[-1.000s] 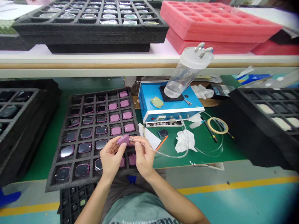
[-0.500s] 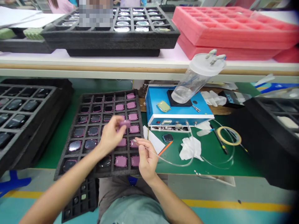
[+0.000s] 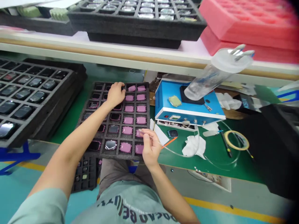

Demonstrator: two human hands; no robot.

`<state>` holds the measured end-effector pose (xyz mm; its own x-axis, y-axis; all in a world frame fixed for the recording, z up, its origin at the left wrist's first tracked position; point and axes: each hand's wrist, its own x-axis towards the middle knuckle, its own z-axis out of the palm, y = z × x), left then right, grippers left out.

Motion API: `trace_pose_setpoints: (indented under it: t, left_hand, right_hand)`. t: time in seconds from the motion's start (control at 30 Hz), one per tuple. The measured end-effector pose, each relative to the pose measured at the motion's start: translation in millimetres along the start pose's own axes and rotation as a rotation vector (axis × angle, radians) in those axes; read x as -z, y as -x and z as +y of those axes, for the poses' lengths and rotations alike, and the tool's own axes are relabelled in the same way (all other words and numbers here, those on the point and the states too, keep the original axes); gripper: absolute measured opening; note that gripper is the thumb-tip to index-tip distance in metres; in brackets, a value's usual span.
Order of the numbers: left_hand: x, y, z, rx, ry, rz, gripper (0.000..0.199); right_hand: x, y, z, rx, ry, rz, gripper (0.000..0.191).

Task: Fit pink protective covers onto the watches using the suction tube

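A black foam tray [image 3: 106, 154] on the green bench holds dark-faced watch bodies in its left columns and purple pieces [image 3: 128, 120] in its right columns. My left hand [image 3: 116, 94] reaches over the tray's far rows, its fingers curled down into a compartment; what they hold, if anything, is hidden. Near the tray's right edge, my right hand [image 3: 150, 146] is pinched on the tip of a thin clear tube [image 3: 174, 152], just beside a purple piece. The tube runs up to the blue box machine [image 3: 191, 115].
A clear cylinder [image 3: 205, 79] and a pale green piece [image 3: 174, 100] stand on the machine. Crumpled tissue [image 3: 193, 146], a tape ring [image 3: 236, 140] and a small dark watch body [image 3: 172, 133] lie right. Stacked trays [image 3: 67, 90] flank the left; a shelf [image 3: 112, 57] crosses above.
My left hand has moved to the tray's far rows, and the purple piece it held is no longer seen in it. My right hand still holds the tube. The whole view has shifted and tilted.
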<state>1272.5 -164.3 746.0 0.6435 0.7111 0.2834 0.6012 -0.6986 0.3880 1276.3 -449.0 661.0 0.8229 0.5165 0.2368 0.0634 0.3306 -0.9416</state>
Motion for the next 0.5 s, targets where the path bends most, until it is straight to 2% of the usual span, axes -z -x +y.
trace_pose_setpoints:
  t: [0.07,0.17,0.27,0.33,0.4,0.5]
  left_hand:
    - [18.0,39,-5,-0.084,-0.042,-0.049,0.034]
    - [42.6,111,-2,-0.152,-0.073,-0.142,0.031]
    - [60.5,185,3,-0.155,-0.032,-0.168,0.023]
    - [67.3,224,3,-0.139,0.005,-0.189,0.018]
    - [70.0,249,3,-0.152,-0.022,-0.224,0.018]
    - [70.7,261,4,-0.205,-0.154,-0.285,0.024]
  right_hand:
    - [1,0,1,-0.002,-0.008,-0.003,0.022]
    - [2,0,2,0.0,-0.002,-0.015,0.021]
    - [4,0,2,-0.009,0.008,-0.022,0.019]
    - [4,0,1,-0.013,0.006,-0.015,0.019]
    - [4,-1,1,-0.012,-0.004,-0.013,0.018]
    - [3,-1,0,-0.011,0.005,-0.031,0.018]
